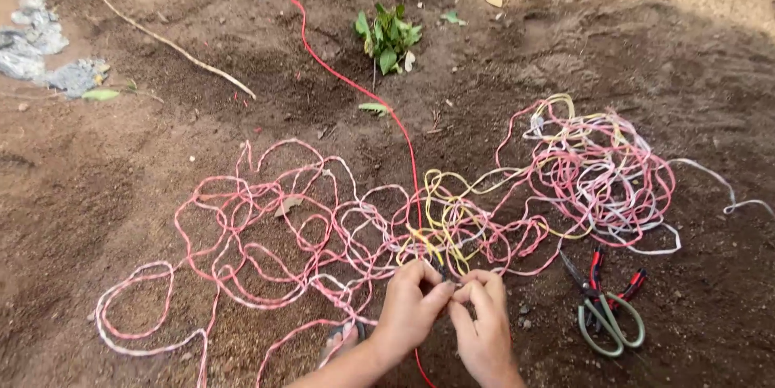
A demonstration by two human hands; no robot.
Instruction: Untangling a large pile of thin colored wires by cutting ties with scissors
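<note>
A long tangle of pink, white and yellow string [323, 226] lies spread over the brown soil, bunched into a denser coil [601, 170] at the right. My left hand [412, 303] and my right hand [482, 319] meet at the lower middle, fingertips pinched together on a yellow and pink strand of the string. A thin red cord [339, 77] runs from the top of the view down between my hands. Part of a sandalled foot [343, 338] shows under my left forearm.
Two pairs of scissors [604, 307], one with red handles and one with pale green handles, lie on the soil right of my hands. A small green plant [387, 35] grows at the top middle. A dry stick [178, 49] and grey plastic scraps [40, 53] lie at the upper left.
</note>
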